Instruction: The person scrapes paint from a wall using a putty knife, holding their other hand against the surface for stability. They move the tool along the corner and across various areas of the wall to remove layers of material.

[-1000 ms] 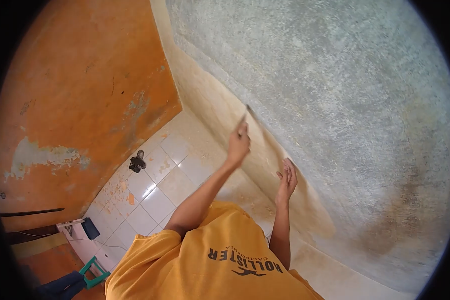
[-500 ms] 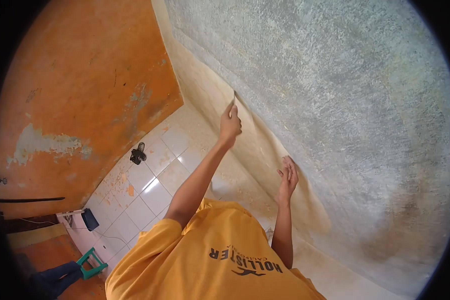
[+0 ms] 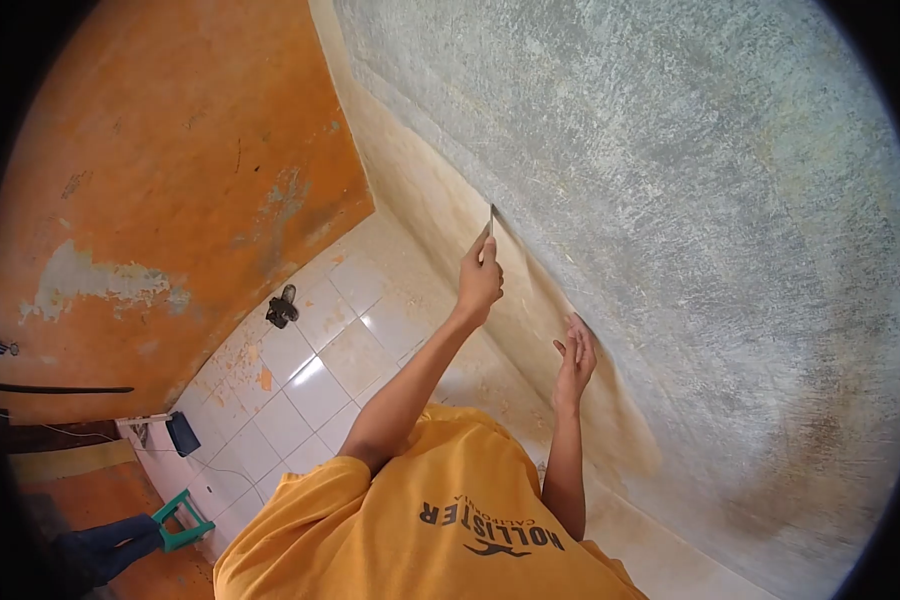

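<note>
My left hand (image 3: 481,282) is closed around a thin flat metal blade (image 3: 492,218), whose tip touches the boundary between the rough blue-grey wall (image 3: 650,170) and a loose-looking cream layer (image 3: 440,180). Lower right, my right hand (image 3: 575,365) has its fingers stretched out and thumb apart, with the fingertips against the wall at the edge of the same cream layer. Below my left hand, the cream surface bulges along a diagonal fold. The blade's handle is hidden in my fist.
An orange wall (image 3: 190,120) with peeled patches stands at the left. On the tiled floor (image 3: 315,390) lie orange flakes and a dark object (image 3: 282,307). A dark blue dustpan-like object (image 3: 183,435), a green stool (image 3: 183,520) and dark blue cloth (image 3: 110,550) are at lower left.
My left hand and the blade have moved right and down along the edge of the cream layer. My right hand stays at nearly the same spot.
</note>
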The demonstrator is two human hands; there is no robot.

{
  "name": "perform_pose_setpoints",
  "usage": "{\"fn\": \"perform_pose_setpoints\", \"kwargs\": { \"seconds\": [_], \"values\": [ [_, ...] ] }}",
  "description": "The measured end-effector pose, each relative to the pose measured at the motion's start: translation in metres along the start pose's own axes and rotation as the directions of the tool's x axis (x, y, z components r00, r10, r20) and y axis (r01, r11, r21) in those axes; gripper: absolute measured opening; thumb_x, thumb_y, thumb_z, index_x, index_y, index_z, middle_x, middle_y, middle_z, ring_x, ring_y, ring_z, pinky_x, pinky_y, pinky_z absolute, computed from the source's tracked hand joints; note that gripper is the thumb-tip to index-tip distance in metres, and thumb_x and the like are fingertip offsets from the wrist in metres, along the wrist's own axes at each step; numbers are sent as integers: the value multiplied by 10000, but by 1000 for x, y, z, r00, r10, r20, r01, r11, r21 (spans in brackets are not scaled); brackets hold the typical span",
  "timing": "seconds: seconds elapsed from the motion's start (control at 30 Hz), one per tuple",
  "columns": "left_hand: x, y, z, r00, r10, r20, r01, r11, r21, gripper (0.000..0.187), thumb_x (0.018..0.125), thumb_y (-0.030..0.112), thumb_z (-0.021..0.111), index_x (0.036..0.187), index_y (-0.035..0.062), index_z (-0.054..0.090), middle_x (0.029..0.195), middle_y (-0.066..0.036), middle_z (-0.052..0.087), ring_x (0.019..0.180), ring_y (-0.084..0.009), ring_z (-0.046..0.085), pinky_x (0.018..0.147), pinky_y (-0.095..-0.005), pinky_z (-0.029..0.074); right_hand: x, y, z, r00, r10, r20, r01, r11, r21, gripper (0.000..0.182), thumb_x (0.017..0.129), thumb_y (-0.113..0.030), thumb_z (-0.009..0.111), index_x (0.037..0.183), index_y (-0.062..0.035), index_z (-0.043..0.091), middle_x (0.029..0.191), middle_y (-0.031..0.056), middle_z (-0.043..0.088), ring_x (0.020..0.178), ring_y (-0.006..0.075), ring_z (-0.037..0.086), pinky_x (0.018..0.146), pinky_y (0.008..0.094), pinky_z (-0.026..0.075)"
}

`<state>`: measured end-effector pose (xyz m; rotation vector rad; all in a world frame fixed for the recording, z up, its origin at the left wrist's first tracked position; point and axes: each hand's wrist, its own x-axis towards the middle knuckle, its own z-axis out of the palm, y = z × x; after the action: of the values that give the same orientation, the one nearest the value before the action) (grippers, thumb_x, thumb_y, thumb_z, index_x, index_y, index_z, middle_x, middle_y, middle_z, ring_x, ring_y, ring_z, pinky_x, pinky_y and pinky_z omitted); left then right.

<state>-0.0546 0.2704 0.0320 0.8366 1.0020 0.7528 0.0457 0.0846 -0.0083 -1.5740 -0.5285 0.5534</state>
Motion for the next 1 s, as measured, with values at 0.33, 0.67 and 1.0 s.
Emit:
{"fn": "perform_pose_setpoints", "kwargs": {
  "seconds": [0.33,0.67,1.0],
  "values": [
    [32,7,-16,997,75,-8,-75,997,24,506,1091,375,479,1544,152,444,623,53,389,511,-63,380,434,-236,335,-7,1,-6,1000,7,-20,-7,1000,2,435,1068,-299,537,1411,-32,566,1408,126,600,1324,230,556,977,362,519],
    [22,3,-18,999,45,29,-46,999,20,529,1086,398,491,1540,135,426,654,56,391,528,-63,379,450,-229,324,2,-4,5,999,18,29,-17,999,-36,434,1067,-314,531,1394,-33,584,1397,118,606,1311,220,562,975,360,517],
    [2,9,-15,985,-80,150,106,979,-173,519,1087,408,495,1562,210,427,631,59,359,514,-56,318,439,-229,268,4,0,14,994,7,112,-2,999,-42,372,1078,-267,528,1358,-34,606,1368,115,626,1274,231,581,936,369,547]
  ]
}}
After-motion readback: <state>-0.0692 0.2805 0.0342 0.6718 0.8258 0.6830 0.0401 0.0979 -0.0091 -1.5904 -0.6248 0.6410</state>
